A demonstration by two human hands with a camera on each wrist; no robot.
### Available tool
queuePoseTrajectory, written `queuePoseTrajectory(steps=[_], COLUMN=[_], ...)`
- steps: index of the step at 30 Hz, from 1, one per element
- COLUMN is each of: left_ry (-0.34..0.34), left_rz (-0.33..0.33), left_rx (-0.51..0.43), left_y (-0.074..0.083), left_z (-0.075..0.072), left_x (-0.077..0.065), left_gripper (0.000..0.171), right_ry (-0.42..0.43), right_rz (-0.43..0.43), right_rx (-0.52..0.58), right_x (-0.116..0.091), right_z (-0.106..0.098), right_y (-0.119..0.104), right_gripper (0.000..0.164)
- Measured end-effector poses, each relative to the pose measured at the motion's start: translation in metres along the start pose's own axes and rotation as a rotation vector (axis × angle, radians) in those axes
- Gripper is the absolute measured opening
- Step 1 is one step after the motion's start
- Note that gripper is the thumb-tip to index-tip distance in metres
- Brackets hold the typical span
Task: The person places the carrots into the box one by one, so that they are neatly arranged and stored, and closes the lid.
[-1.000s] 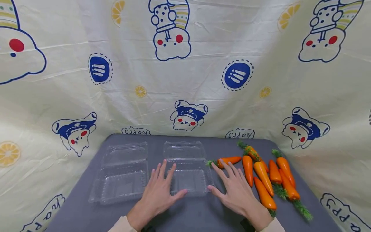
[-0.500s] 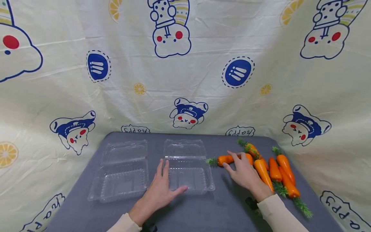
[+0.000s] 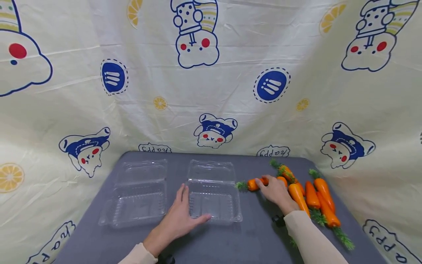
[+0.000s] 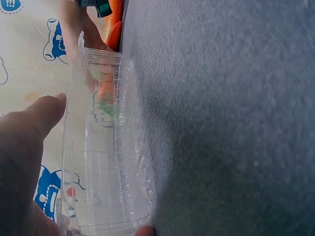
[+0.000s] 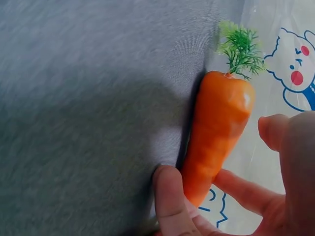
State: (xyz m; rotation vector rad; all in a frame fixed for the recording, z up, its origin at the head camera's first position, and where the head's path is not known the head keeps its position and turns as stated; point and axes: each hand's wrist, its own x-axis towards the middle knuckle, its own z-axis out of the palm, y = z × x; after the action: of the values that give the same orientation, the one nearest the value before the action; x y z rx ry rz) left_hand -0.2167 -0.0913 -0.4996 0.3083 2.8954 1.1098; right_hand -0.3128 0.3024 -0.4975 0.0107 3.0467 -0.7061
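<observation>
My right hand reaches over an orange carrot with a green leafy top, which lies on its side right of the middle box. Thumb and fingers sit on either side of the carrot's narrow end in the right wrist view, pinching it. My left hand is spread beside a clear plastic box, fingers straight along its left side and thumb pointing across its front. That box stands with its lid laid back; in the left wrist view, a fingertip shows at its lower corner.
A second clear box, lid folded back, stands to the left on the grey table. Several more carrots lie grouped at the right side. A printed cloth hangs behind the table.
My right hand has moved from the middle box's right side to the carrot and closed its fingers on it. My left hand stays beside the box, its fingers drawn closer together.
</observation>
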Motion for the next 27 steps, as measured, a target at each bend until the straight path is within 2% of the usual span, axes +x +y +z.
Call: queuePoseTrajectory(steps=[6,13,16,20,27], left_ry=[0.034,0.029,0.02,0.014,0.021], left_rz=[-0.01,-0.025,-0.039,-0.051,-0.052], left_rx=[-0.004,-0.007,-0.014,-0.024,-0.052], left_y=[0.006,0.008,0.005,0.001,0.003], left_z=[-0.001,0.002,0.005,0.005,0.001], left_x=[-0.001,-0.004,-0.005,-0.003,0.001], left_gripper=[0.142,0.145,0.143,0.14,0.14], right_ry=[0.026,0.047,0.038,0.037,0.088], right_rz=[0.066,0.125,0.137,0.141,0.103], right_rx=[0.089,0.158,0.197,0.226,0.276], right_x=[0.007,0.01,0.011,0.011,0.006], right_z=[0.003,0.004,0.008,0.01,-0.002], right_y=[-0.004,-0.009,-0.008,-0.01,-0.016], right_gripper=[0.081,0.055,0.053,0.059,0.079])
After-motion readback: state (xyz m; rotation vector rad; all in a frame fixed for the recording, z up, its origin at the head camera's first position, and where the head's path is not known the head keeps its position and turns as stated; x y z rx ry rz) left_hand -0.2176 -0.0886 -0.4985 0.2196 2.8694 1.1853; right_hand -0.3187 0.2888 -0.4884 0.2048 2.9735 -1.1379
